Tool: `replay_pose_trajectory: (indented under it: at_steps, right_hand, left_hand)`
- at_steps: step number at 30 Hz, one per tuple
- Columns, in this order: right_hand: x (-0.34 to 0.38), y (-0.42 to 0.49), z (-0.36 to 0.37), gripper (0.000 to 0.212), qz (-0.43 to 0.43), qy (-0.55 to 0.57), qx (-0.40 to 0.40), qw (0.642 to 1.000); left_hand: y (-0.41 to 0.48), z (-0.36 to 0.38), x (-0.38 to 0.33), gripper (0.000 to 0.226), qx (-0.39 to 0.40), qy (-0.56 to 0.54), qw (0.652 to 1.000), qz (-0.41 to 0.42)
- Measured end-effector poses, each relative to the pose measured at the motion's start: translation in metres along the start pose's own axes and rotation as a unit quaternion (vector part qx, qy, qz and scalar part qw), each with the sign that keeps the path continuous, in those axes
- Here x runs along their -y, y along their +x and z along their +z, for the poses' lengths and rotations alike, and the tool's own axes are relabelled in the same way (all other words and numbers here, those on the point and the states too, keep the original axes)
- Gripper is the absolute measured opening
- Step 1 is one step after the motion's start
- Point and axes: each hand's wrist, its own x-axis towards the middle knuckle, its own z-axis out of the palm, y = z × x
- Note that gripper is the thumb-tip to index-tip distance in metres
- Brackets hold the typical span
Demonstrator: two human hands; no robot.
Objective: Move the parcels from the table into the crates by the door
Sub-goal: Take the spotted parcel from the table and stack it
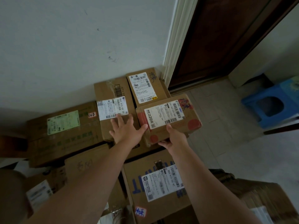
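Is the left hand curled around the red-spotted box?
No, the left hand lies flat and outstretched on the neighbouring labelled box, while the right hand grips the red-spotted box.

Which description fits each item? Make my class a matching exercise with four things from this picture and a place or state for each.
1 red-spotted parcel
2 green-labelled parcel
3 blue stool
4 left hand

A rests flat on the white-labelled box
B gripped by the right hand
C on the floor tiles, far right
D far left, against the wall

Pairs: 1-B, 2-D, 3-C, 4-A
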Motion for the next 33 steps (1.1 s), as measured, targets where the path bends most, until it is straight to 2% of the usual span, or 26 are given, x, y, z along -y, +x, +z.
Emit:
replay_pose_trajectory:
  at_steps: [5,8,11,13,15,18,20,25,29,33]
  right_hand:
    - [-0.001,-0.002,-0.008,0.038,0.005,-0.025,0.006,1.0]
    - [0.004,-0.005,-0.025,0.058,-0.009,-0.046,-0.015,0.999]
    - [0.015,-0.006,-0.043,0.088,-0.088,-0.057,-0.099,0.99]
    - [0.024,-0.006,-0.052,0.099,-0.146,-0.055,-0.132,0.979]
    - [0.032,-0.005,-0.055,0.095,-0.185,-0.071,-0.137,0.971]
    - [0.038,0.0,-0.055,0.069,-0.217,-0.143,-0.121,0.958]
    - [0.038,0.004,-0.054,0.061,-0.228,-0.168,-0.129,0.95]
    - [0.036,0.01,-0.048,0.059,-0.247,-0.2,-0.155,0.936]
    - [0.041,0.004,-0.052,0.06,-0.241,-0.238,-0.139,0.93]
    - [0.042,-0.022,-0.052,0.074,-0.245,-0.225,-0.147,0.932]
  left_hand:
    - [-0.002,0.001,-0.002,0.086,0.0,0.006,1.0,0.003]
    - [-0.005,-0.002,0.0,0.089,-0.002,0.006,1.0,0.006]
    - [-0.009,-0.003,0.001,0.09,-0.021,-0.007,1.0,0.004]
    - [-0.015,0.0,-0.001,0.09,-0.034,-0.016,0.999,0.012]
    - [-0.02,0.005,-0.002,0.09,-0.04,-0.017,0.998,0.045]
    - [-0.023,0.014,-0.003,0.091,-0.03,0.0,0.996,0.083]
    - [-0.021,0.017,-0.001,0.091,-0.027,0.016,0.996,0.084]
    - [-0.016,0.018,-0.002,0.091,-0.021,0.009,0.997,0.073]
    - [-0.022,0.01,-0.006,0.09,-0.027,-0.005,0.997,0.071]
    - [-0.043,-0.012,-0.01,0.082,-0.08,-0.11,0.99,0.04]
